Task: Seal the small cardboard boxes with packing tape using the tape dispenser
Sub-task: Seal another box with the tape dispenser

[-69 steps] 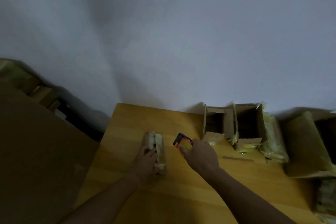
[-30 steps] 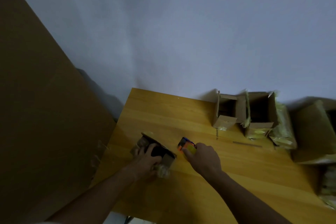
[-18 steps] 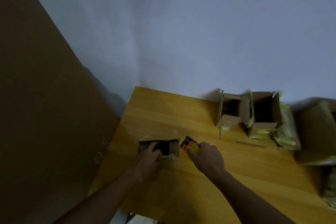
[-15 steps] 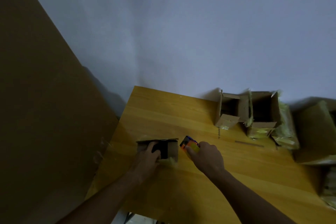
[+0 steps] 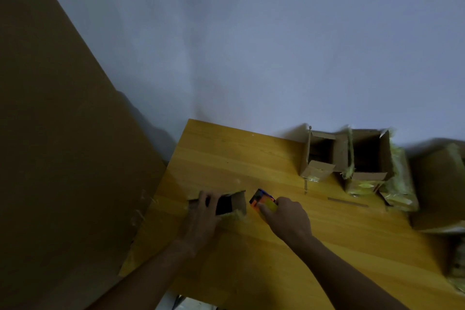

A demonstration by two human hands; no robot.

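Your left hand (image 5: 203,216) grips the small open box (image 5: 227,202), now turned mouth-up since two seconds ago. Your right hand (image 5: 286,219) curls round the tape dispenser (image 5: 261,200), just beside it. Bare table (image 5: 251,158) lies beyond; two open boxes (image 5: 347,156) line the far edge.

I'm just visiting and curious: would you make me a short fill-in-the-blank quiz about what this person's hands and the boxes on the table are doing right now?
1. The left hand holds a small cardboard box whose top is ____.
2. The orange and blue tape dispenser is gripped by the ____ hand.
3. The boxes rest on a ____ table.
4. Near the wall stand two open boxes, on the person's ____ side.

Missing words: open; right; wooden; right
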